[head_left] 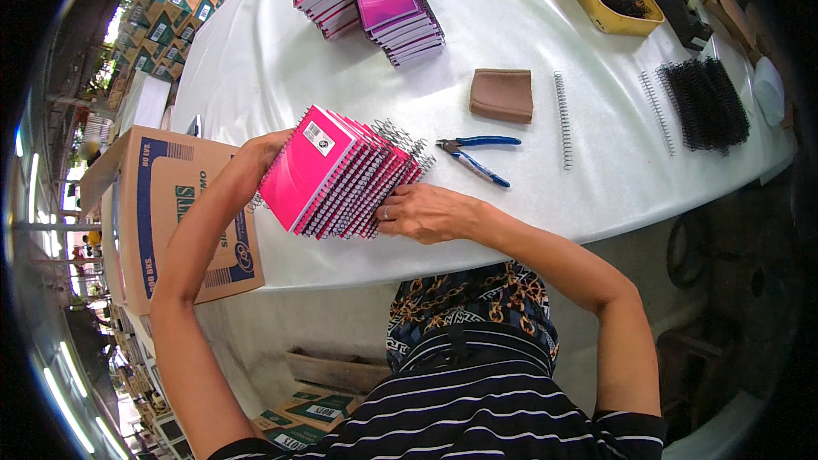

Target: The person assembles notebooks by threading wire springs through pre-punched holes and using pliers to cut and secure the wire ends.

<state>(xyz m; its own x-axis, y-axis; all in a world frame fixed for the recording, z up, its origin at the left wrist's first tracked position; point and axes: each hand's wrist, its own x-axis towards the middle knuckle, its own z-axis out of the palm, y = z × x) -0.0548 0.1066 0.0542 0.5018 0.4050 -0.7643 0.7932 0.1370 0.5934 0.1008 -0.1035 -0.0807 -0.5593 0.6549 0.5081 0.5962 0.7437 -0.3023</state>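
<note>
A stack of pink spiral notebooks [336, 175] is held tilted on edge at the near rim of the white table [511, 25], pressed between 2 hands. The left hand [260, 153] is clasped over the stack's far-left end; the right hand [426, 213] is laid against its near-right end, fingers curled onto the covers. Blue-handled pliers [477, 153] are placed just beside the stack. A brown pad [503, 95], 1 loose wire coil [562, 119], a heap of black coils [705, 102], a yellow tray [609, 19] and 2 further notebook stacks [375, 0] are set well apart. A cardboard box [170, 213] is stationed left.
</note>
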